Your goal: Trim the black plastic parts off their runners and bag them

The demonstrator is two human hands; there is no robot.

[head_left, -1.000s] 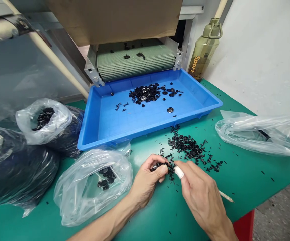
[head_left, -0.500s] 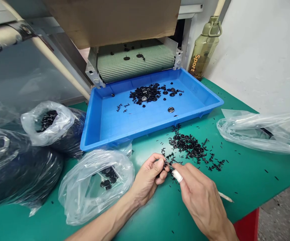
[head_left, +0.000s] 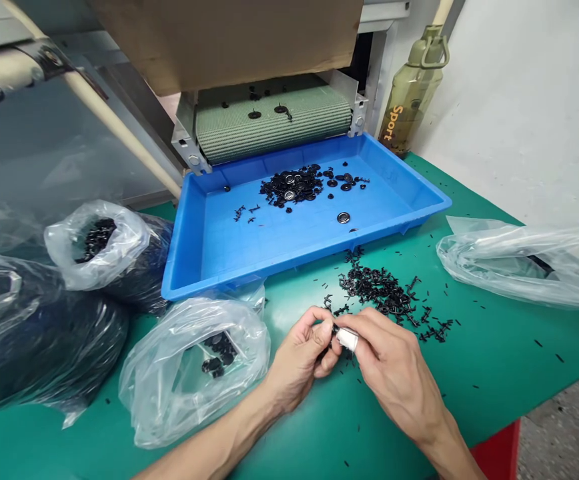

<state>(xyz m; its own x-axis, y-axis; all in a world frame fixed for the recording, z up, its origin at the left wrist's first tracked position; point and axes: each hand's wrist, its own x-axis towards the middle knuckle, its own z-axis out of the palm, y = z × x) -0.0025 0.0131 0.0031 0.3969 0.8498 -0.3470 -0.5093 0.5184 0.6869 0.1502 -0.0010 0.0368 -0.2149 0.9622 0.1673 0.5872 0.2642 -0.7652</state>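
Black part (head_left: pixel 335 329) pinched by left hand (head_left: pixel 297 360), seemingly steadied for curled fingers of right hand (head_left: pixel 397 363), grip hidden; loose black pieces (head_left: pixel 382 290) heaped within reach.

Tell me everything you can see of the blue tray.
The blue tray is wide, shallow and rectangular, with sloping walls and a rim, and looks like plastic. It sits upright on the green table, its far side below the front end of the conveyor belt. A heap of small black parts lies on its floor, with loose ones scattered about. A clear bag lies by its near side; contact is unclear. Neither the left hand nor right hand touches it.
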